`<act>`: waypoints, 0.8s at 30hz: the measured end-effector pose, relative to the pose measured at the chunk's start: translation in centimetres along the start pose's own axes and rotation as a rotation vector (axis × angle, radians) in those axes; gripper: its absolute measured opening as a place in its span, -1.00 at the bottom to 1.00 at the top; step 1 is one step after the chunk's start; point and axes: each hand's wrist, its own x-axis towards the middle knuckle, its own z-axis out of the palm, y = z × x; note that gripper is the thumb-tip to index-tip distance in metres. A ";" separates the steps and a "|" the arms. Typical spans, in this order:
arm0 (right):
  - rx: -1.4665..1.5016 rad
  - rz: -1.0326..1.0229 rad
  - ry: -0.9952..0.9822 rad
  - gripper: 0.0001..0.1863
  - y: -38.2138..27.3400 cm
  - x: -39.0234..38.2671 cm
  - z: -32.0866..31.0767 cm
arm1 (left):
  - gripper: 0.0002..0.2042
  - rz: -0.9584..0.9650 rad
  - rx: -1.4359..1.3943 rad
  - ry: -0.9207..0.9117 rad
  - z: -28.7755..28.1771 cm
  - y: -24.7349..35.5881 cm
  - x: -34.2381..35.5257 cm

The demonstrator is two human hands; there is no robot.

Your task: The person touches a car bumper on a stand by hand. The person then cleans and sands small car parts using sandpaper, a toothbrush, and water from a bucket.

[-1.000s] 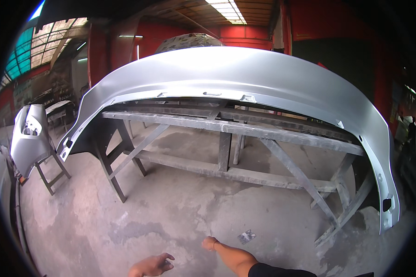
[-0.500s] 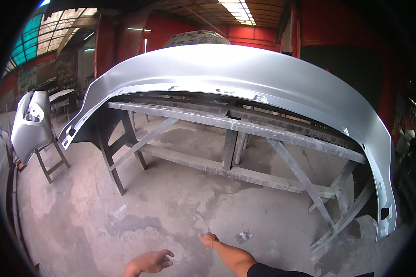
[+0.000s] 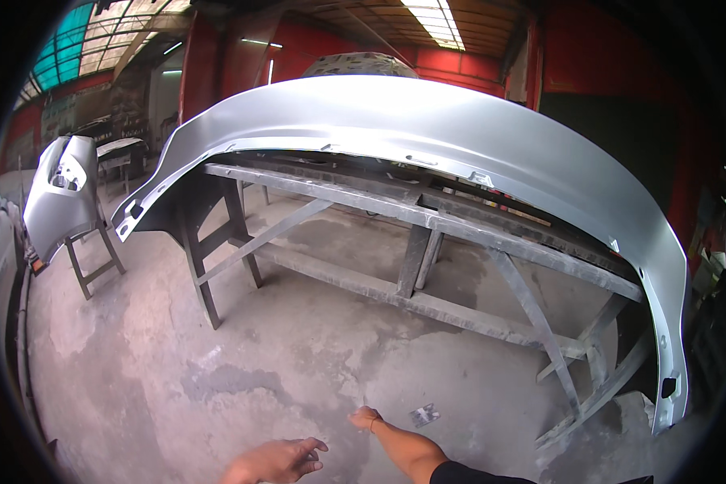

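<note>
Here's our left hand [image 3: 278, 461], fingers loosely bent — thumb and forefinger parted. At two o'clock from it sits our right hand [image 3: 365, 418]; whether those fingers press together, we can't tell. A flat scrap [image 3: 424, 415] lies at its three o'clock on the floor [image 3: 298, 367]. Up at twelve, well apart from both hands — the silver bumper [image 3: 427, 117] arches over a grey stand [image 3: 355, 201].

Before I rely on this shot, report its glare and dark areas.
Head view: glare whitens the silver panel toward its top, and the skylight is nearly white; head view: deep shadow hides detail at far right; head view: the fisheye's rim leaves black corners.
</note>
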 end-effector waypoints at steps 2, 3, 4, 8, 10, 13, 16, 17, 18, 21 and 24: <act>0.010 0.022 0.035 -0.43 0.3 0.3 0.3 | -0.57 -0.002 -0.001 -0.040 -0.1 0.3 -0.1; 0.003 0.024 0.034 -0.43 0.5 0.4 0.3 | -0.57 0.000 -0.008 -0.039 0.0 0.1 0.0; -0.002 0.035 0.022 -0.43 0.7 0.5 0.2 | -0.57 0.025 -0.008 -0.034 0.0 -0.2 0.1; -0.057 0.033 0.043 -0.47 0.5 0.2 0.1 | -0.58 0.064 -0.024 -0.012 0.1 -0.6 -0.4; -0.057 0.030 0.002 -0.48 -0.7 -0.8 -0.1 | -0.58 0.042 -0.030 -0.018 0.0 -1.0 -0.7; 0.055 0.027 -0.043 -0.50 0.2 -0.5 0.4 | -0.58 0.063 -0.017 -0.030 -0.3 -0.6 -0.6; 0.135 0.032 -0.095 -0.53 0.4 0.2 0.9 | -0.58 0.094 -0.018 -0.021 -0.3 -0.6 -0.9; 0.121 0.052 -0.124 -0.54 0.3 0.1 1.1 | -0.58 0.103 -0.016 -0.017 -0.2 -0.7 -1.0; 0.118 0.053 -0.126 -0.54 0.2 0.1 1.2 | -0.58 0.103 -0.019 -0.016 -0.1 -0.8 -1.1; 0.032 0.036 -0.128 -0.56 0.2 0.2 0.8 | -0.58 0.131 -0.029 0.004 0.0 -1.0 -1.2; 0.093 0.029 -0.104 -0.56 -0.2 -0.7 0.5 | -0.58 0.135 -0.030 0.006 0.1 -1.2 -1.1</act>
